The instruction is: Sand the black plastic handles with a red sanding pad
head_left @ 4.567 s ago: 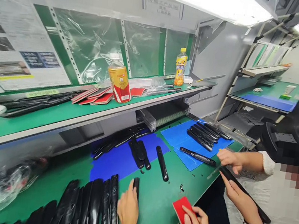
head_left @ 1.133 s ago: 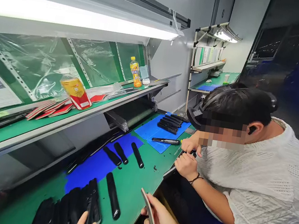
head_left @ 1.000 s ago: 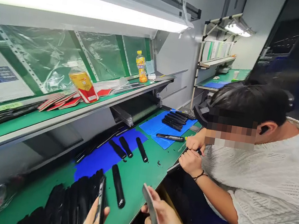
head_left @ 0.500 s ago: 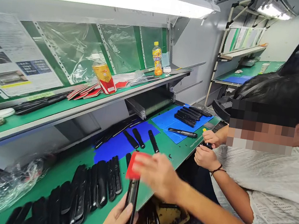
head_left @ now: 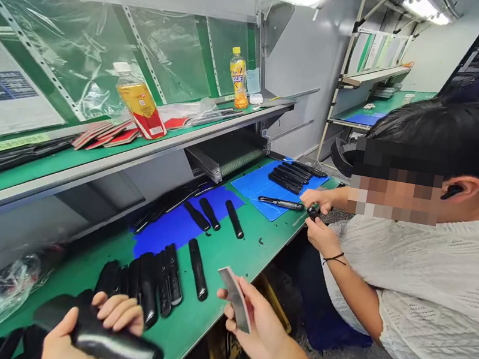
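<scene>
In the lower left, my left hand is wrapped round a glossy black plastic casing, which lies tilted over the other parts and is blurred at its ends. My right hand holds a thin, slightly curved sanding pad with its grey face showing, apart from the casing. Beside my left hand, several similar black casings stand in a row on the green bench. A single casing lies between that row and my right hand.
More black parts lie on a blue mat. To the right, a co-worker's hands hold a dark part near a second blue mat. Overhead, a shelf carries two drink bottles and red pads. Crumpled plastic sits left.
The pad has come off the casing and away from it. My left hand has moved left with the casing, now tipped sideways. My right hand has lowered and turned the pad. The view has shifted.
</scene>
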Motion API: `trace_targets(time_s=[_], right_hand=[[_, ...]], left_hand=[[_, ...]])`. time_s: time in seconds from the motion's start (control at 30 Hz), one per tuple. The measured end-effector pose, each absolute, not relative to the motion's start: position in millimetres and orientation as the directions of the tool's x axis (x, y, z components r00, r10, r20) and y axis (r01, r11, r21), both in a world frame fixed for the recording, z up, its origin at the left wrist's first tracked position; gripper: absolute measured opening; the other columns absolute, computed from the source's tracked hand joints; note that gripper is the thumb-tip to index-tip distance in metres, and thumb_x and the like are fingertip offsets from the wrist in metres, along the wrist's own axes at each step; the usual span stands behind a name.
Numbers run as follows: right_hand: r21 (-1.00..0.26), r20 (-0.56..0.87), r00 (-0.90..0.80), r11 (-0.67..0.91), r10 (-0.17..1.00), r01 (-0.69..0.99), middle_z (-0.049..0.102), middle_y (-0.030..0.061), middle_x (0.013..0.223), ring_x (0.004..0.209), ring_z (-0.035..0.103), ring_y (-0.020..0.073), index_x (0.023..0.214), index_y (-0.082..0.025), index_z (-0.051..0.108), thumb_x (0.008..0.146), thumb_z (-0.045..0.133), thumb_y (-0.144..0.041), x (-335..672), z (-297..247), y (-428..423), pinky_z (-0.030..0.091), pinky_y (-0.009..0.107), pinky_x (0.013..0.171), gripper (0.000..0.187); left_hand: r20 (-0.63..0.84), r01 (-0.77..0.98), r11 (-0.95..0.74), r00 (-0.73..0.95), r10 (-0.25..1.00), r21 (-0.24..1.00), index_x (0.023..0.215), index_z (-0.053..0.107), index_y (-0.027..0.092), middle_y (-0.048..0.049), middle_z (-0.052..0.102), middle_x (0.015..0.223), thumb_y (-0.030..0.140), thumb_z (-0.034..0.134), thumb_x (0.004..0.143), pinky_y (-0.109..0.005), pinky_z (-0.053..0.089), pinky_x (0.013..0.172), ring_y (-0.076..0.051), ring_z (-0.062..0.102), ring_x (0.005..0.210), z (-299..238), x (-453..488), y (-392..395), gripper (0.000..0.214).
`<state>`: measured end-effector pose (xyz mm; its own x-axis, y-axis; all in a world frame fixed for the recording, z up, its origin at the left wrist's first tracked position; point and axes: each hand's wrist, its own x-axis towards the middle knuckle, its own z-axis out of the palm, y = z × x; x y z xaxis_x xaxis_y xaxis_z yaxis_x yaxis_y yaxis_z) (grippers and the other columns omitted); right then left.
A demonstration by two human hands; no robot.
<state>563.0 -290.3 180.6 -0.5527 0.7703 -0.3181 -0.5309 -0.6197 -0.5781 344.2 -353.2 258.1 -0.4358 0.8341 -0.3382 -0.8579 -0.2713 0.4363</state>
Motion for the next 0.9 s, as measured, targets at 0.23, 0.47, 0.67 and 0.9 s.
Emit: trace_targets(time_s=[0.23, 0.47, 0.67, 0.9], right_hand=[[-0.235, -0.329, -0.555, -0.635, 0.764, -0.736, 0.049, -0.0076, 0.069, 0.060, 0.045, 0.0055, 0.096, -0.020, 0.066, 0.063, 0.091, -0.045, 554, 195, -316, 0.038, 0.018, 0.058, 0.049], [-0.377, -0.168, -0.388, -0.422, 0.906, -0.825, 0.058, -0.0056, 0.068, 0.059, 0.048, 0.0062, 0.087, -0.020, 0.066, 0.071, 0.088, -0.036, 539, 213, -336, 0.043, 0.017, 0.057, 0.032], [-0.624, -0.135, -0.239, -0.270, 0.962, -0.733, 0.068, -0.0036, 0.075, 0.062, 0.056, 0.0078, 0.088, -0.018, 0.064, 0.065, 0.091, -0.040, 535, 209, -301, 0.048, 0.019, 0.060, 0.042], [-0.576, -0.115, -0.404, -0.393, 0.907, -0.717, 0.069, -0.0033, 0.070, 0.060, 0.059, 0.0084, 0.085, -0.016, 0.065, 0.053, 0.096, -0.038, 533, 213, -297, 0.050, 0.020, 0.060, 0.050]], left_hand=[[-0.266, -0.858, -0.376, -0.476, 0.838, 0.349, 0.078, 0.026, 0.025, 0.0083, 0.038, 0.057, 0.017, 0.047, 0.064, -0.022, 0.038, 0.041, -0.009, 0.039, 0.041, 261, 373, -321, 0.026], [-0.245, -0.803, -0.461, -0.567, 0.786, 0.378, 0.079, 0.028, 0.025, 0.0088, 0.037, 0.056, 0.024, 0.045, 0.065, -0.021, 0.033, 0.037, -0.008, 0.037, 0.038, 266, 397, -313, 0.022], [-0.278, -0.812, -0.474, -0.569, 0.774, 0.342, 0.079, 0.025, 0.025, 0.0089, 0.033, 0.057, 0.022, 0.045, 0.063, -0.021, 0.033, 0.035, -0.008, 0.033, 0.037, 276, 401, -323, 0.025], [-0.325, -0.921, -0.335, -0.385, 0.864, 0.200, 0.076, 0.016, 0.027, 0.0099, 0.025, 0.058, 0.008, 0.044, 0.061, -0.021, 0.038, 0.036, -0.007, 0.028, 0.036, 281, 389, -338, 0.036]])
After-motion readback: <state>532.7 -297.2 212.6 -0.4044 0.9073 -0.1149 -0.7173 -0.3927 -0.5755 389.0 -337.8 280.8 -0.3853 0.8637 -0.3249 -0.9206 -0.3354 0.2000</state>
